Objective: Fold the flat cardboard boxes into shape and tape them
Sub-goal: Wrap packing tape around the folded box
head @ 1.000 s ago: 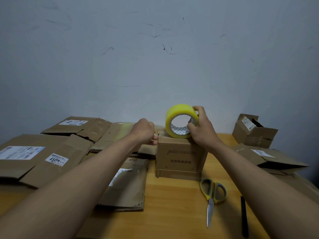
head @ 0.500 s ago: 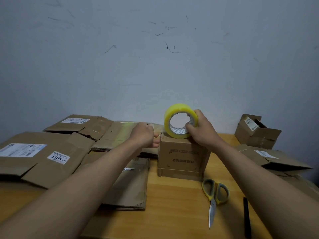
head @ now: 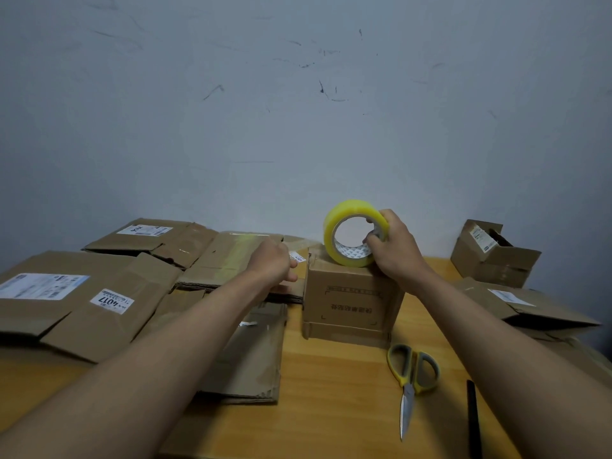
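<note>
Here right hand (head: 395, 248) grips tape roll (head: 354, 238) on box (head: 351, 299); left hand (head: 273, 261) curled, hold unclear; label (head: 112, 301) reads 4017

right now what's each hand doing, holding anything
Left hand: fingers curled, pulled out left of the folded box; any tape strip it pinches cannot be seen.
Right hand: grips the yellow tape roll on the box top.

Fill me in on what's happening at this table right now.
A person is taping up a folded cardboard box that stands on the wooden table. The right hand grips a yellow tape roll resting on the box's top, while the left hand, fingers curled, is off to the box's left, seemingly drawing out the tape end. Flat boxes wait at the left, and scissors lie in front of the box.
</note>
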